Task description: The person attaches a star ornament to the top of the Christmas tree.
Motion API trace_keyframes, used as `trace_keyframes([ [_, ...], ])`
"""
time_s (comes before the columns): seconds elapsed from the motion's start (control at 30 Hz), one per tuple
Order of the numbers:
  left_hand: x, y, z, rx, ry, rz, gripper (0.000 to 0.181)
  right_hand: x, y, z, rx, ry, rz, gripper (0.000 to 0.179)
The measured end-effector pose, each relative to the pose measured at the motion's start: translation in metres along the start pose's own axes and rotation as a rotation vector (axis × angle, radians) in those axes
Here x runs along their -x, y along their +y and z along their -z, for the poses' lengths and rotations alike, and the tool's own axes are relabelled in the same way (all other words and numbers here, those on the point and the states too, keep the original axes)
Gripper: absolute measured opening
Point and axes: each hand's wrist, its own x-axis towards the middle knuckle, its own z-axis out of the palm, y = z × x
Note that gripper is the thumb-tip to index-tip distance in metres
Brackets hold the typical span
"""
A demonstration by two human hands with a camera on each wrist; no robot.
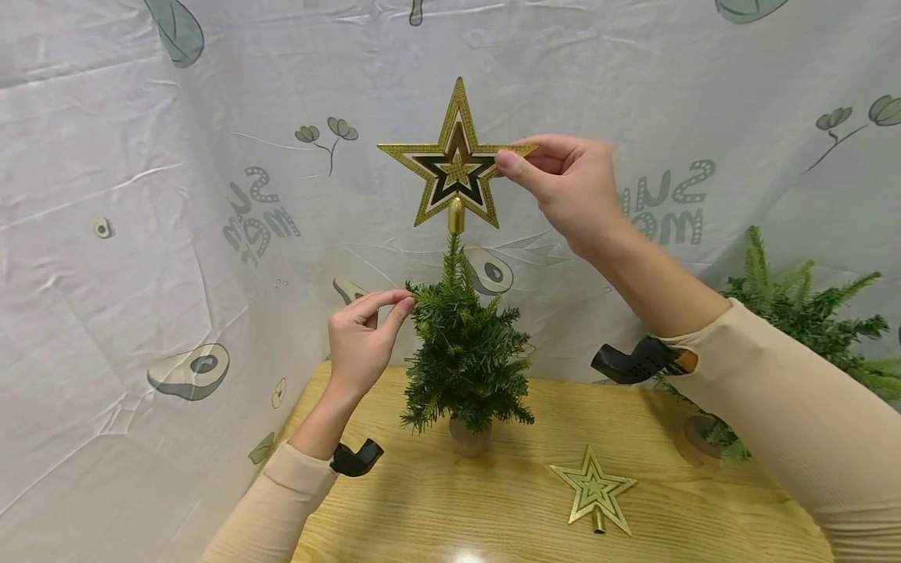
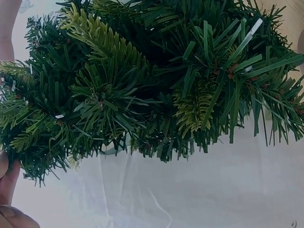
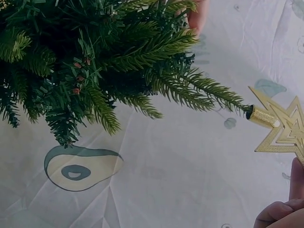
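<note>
Indoor filming corner, apparently curtained off; whether it belongs to a home or a studio cannot be told from where I stand. Creased pale fabric (image 1: 394, 62) hangs along the back and left side. Note its printed avocados (image 1: 188, 371), sprigs (image 1: 342, 129) and lettering (image 1: 260, 215). A wood-grained bench (image 1: 394, 500) stands before it, catching a bright spot of light (image 1: 467, 557). Black devices (image 1: 633, 363) at both sleeve cuffs (image 1: 303, 465) suggest recording.

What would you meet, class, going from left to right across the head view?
The person's bare left hand, small green needle-leaved tree, gold openwork star lying on the wooden table, second green needle-leaved tree.
</note>
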Motion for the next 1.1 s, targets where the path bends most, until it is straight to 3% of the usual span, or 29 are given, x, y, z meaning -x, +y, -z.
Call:
trace_keyframes([
  [0.17, 0.001, -0.003, 0.000, -0.004, 0.004, -0.004, 0.008, 0.000, 0.004, -0.001, 0.019, -0.012, -0.013, 0.009],
  [0.4, 0.006, -0.033, -0.001, -0.018, 0.006, 0.004, 0.009, 0.000, 0.009, -0.005, 0.068, -0.043, 0.009, 0.009],
  [0.5, 0.007, -0.038, -0.001, -0.009, 0.002, 0.000, 0.010, 0.001, 0.010, -0.006, 0.081, -0.058, 0.012, 0.009],
  [0.9, 0.006, -0.039, -0.001, 0.011, 0.000, -0.005, 0.009, 0.005, 0.018, -0.003, 0.212, -0.109, -0.031, 0.016],
  [1.1, 0.002, -0.029, 0.002, -0.010, -0.007, 0.026, 0.009, 0.006, 0.018, -0.004, 0.239, -0.112, -0.053, 0.017],
])
